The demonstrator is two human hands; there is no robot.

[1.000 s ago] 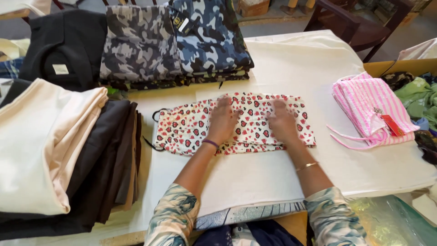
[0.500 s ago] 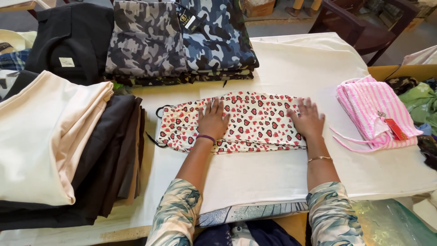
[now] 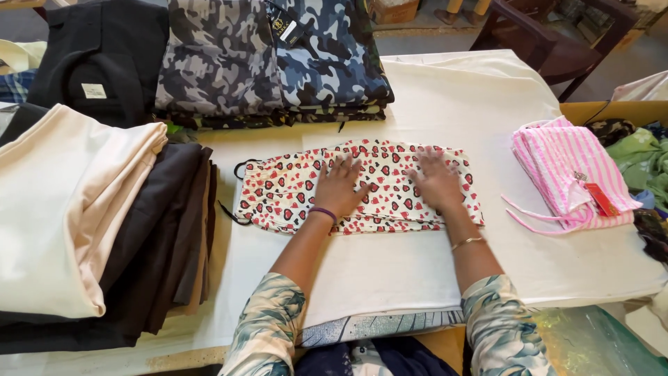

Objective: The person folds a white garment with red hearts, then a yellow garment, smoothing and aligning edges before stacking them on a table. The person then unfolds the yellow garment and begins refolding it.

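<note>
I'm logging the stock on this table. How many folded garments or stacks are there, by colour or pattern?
Heart-print garment under both hands: 1
Pink striped: 1
Camouflage stacks: 2
Black: 1
Cream: 1
Dark stack beneath the cream: 1
Total: 7

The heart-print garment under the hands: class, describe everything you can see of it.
The heart-print garment is a thin white fabric piece scattered with red and black hearts, folded into a flat, wide rectangle. A black cord loops out at its left end. It lies on the white-covered table, in front of the camouflage stack. The left hand and right hand press flat on it, fingers spread.
</note>
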